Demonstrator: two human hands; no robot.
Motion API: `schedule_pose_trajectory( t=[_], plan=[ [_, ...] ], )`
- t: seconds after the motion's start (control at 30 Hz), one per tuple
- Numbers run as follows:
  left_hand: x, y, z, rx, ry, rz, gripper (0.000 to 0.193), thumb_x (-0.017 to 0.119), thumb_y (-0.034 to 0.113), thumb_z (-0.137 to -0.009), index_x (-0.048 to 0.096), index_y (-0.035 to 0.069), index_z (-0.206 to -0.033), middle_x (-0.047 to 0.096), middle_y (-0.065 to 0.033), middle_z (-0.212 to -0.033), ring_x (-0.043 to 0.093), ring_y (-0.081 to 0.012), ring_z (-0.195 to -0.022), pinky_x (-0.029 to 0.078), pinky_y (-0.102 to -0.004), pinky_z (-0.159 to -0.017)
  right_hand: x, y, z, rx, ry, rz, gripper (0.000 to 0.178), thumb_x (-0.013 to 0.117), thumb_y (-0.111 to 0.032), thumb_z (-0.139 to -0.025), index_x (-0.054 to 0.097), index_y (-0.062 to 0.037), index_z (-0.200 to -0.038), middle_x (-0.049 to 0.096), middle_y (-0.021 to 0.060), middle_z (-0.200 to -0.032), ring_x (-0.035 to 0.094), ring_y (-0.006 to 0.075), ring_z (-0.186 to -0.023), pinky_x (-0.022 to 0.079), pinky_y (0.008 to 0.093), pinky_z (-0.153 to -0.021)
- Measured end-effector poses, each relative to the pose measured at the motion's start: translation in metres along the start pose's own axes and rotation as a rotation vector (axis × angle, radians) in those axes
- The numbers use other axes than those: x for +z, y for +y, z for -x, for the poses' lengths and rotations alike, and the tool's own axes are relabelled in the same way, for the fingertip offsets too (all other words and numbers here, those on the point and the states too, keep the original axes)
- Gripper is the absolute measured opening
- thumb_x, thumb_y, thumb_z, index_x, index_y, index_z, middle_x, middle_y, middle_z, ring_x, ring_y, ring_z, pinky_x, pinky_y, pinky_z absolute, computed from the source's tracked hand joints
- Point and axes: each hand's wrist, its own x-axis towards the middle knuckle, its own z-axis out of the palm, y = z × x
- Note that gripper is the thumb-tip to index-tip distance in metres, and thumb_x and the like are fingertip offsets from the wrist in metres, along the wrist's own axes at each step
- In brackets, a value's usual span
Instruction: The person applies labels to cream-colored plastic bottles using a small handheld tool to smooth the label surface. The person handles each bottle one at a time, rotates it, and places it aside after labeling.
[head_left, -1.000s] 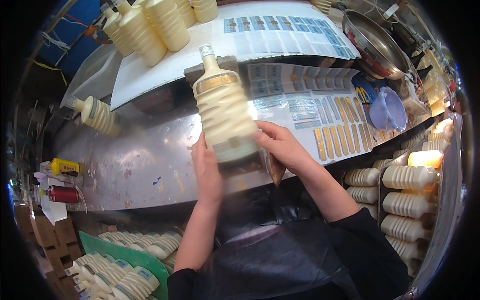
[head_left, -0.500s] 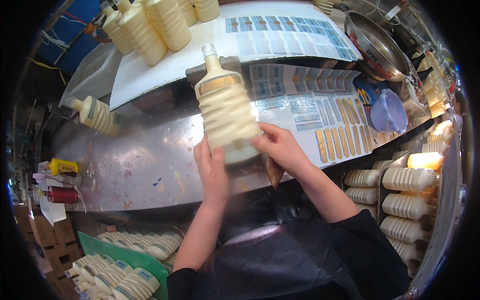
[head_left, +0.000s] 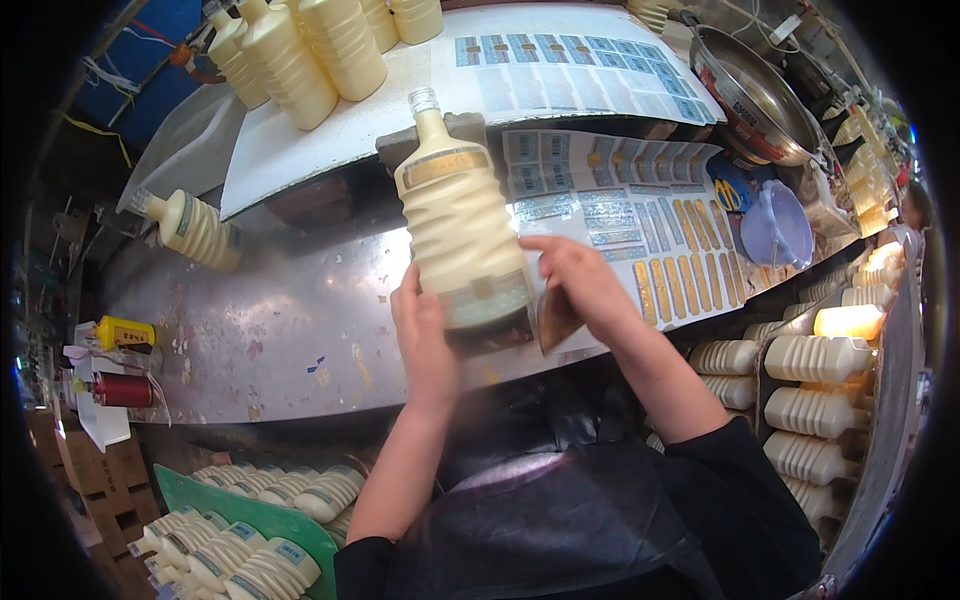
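A cream ribbed bottle [head_left: 462, 225] with a clear neck lies in front of me, neck pointing away. A gold-and-grey label [head_left: 447, 166] crosses its shoulder, and a greyish band [head_left: 487, 291] runs round its base. Beneath the neck sits a dark grey block [head_left: 400, 147]. My left hand [head_left: 425, 325] is closed round the lower left side of the bottle. My right hand [head_left: 580, 283] is just right of the bottle, index finger pointing at its side. Its other fingers curl round a brown, flat, wedge-shaped piece [head_left: 556, 322], partly hidden by the hand.
Label sheets [head_left: 630, 225] in blue and gold lie right of the bottle, near a lilac bucket [head_left: 777, 225] and a large pan [head_left: 755, 95]. Upright bottles [head_left: 290, 65] stand far left; another bottle [head_left: 195, 228] lies left. Bottles fill a rack [head_left: 815, 400] at right.
My right hand has come off the bottle's lower right side and moved a little right, its index finger now straighter. My left hand stays on the bottle.
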Motion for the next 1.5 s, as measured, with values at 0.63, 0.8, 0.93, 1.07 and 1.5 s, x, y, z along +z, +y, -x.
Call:
schedule_pose_trajectory(
  t=[0.63,0.8,0.93,1.07,1.5],
  plan=[
    [-0.016,0.004,-0.003,-0.083,0.046,0.165,0.035,0.05,0.013,-0.107,0.057,-0.005,-0.136,0.064,-0.0136,-0.13,0.059,-0.0195,-0.119,0.045,-0.0342,-0.106,0.074,-0.048,0.052,-1.315,0.021,0.998,0.025,0.069,-0.006,-0.075,0.068,0.0006,-0.098,0.067,0.0105,-0.095,0.068,0.0238,-0.087,0.054,0.0344,-0.073],
    [-0.019,0.005,-0.004,-0.119,0.03,0.284,0.035,0.045,0.014,-0.109,0.059,-0.004,-0.135,0.065,-0.0115,-0.125,0.06,-0.018,-0.116,0.047,-0.0338,-0.104,0.092,-0.049,0.049,-1.208,-0.064,1.173,0.017,0.064,-0.007,-0.074,0.065,0.0013,-0.089,0.064,0.0106,-0.089,0.064,0.022,-0.084,0.05,0.0341,-0.073],
    [-0.018,0.009,-0.001,-0.138,0.022,0.248,0.041,0.043,0.022,-0.111,0.057,-0.004,-0.138,0.063,-0.0101,-0.121,0.056,-0.0171,-0.116,0.043,-0.0343,-0.106,0.086,-0.042,0.056,-1.014,-0.102,1.092,0.018,0.067,-0.005,-0.079,0.068,-0.004,-0.097,0.067,0.0101,-0.086,0.067,0.0241,-0.076,0.052,0.035,-0.066],
    [-0.021,0.006,0.003,0.017,0.046,0.051,0.054,0.048,0.036,-0.108,0.048,-0.003,-0.146,0.055,-0.0101,-0.124,0.049,-0.0196,-0.12,0.036,-0.0363,-0.109,0.061,-0.057,0.039,-0.605,0.279,0.581,0.022,0.067,-0.003,-0.095,0.062,-0.0009,-0.116,0.074,0.0094,-0.08,0.069,0.0133,-0.065,0.052,0.0285,-0.059],
    [0.002,-0.011,-0.009,0.174,0.083,-0.459,0.056,0.046,0.032,-0.104,0.043,-0.005,-0.145,0.048,-0.0229,-0.14,0.045,-0.0345,-0.129,0.032,-0.046,-0.113,0.021,-0.014,0.044,-0.107,0.285,0.574,0.028,0.063,-0.022,-0.095,0.059,-0.0055,-0.117,0.061,0.0128,-0.059,0.061,0.0308,-0.052,0.045,0.0413,-0.053]
  ],
)
